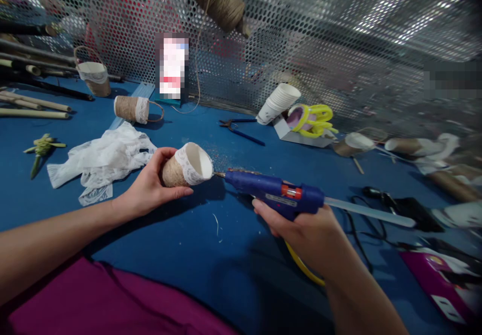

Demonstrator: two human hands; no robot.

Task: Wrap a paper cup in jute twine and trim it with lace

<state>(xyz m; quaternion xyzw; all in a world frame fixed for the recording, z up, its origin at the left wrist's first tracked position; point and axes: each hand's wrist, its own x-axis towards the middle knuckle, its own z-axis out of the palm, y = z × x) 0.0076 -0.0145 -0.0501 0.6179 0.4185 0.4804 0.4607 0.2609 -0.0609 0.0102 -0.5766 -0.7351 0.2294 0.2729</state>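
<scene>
My left hand (pixel 158 177) is wrapped round a paper cup (pixel 176 169) covered in brown twine, with a white lace band near its rim. The cup is tilted, its open mouth facing right. My right hand (pixel 297 222) grips a blue glue gun (pixel 259 184) by its handle. Its nozzle points left and is at or very near the cup's rim; whether they touch I cannot tell. A clear glue stick (pixel 371 212) juts from the gun's back. White lace fabric (pixel 103 156) lies crumpled beside my left wrist.
Behind are a twine-wrapped cup lying on its side (pixel 131 109), an upright one with a handle (pixel 94 79), blue-handled pliers (pixel 243 130) and stacked paper cups (pixel 278 103). A perforated metal screen (pixel 233 69) closes off the back. Cables (pixel 357 239) lie at right, sticks (pixel 33 114) at left.
</scene>
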